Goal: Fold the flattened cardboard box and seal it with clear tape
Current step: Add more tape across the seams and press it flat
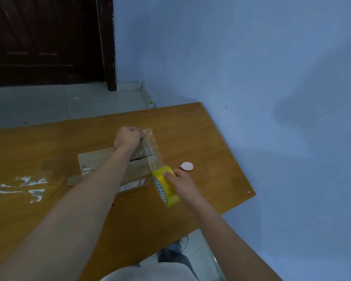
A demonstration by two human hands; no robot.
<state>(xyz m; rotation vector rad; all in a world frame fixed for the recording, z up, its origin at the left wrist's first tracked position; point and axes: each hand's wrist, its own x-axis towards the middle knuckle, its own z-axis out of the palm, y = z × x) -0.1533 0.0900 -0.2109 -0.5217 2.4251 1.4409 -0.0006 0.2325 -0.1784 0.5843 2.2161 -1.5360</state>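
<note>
A brown cardboard box (101,161) lies on the wooden table (201,138), its top flaps folded shut with a dark gap between them. My left hand (128,137) pinches the free end of a clear tape strip (151,148) at the box's far edge. The strip runs back across the box's right end to a yellowish tape roll (166,186). My right hand (180,180) grips that roll just off the box's near right corner. My left forearm hides the middle of the box.
A small round pink object (187,166) lies on the table just right of the box. White torn scraps (18,188) stick to the tabletop at the left. A blue wall stands right of the table; a dark door is far left.
</note>
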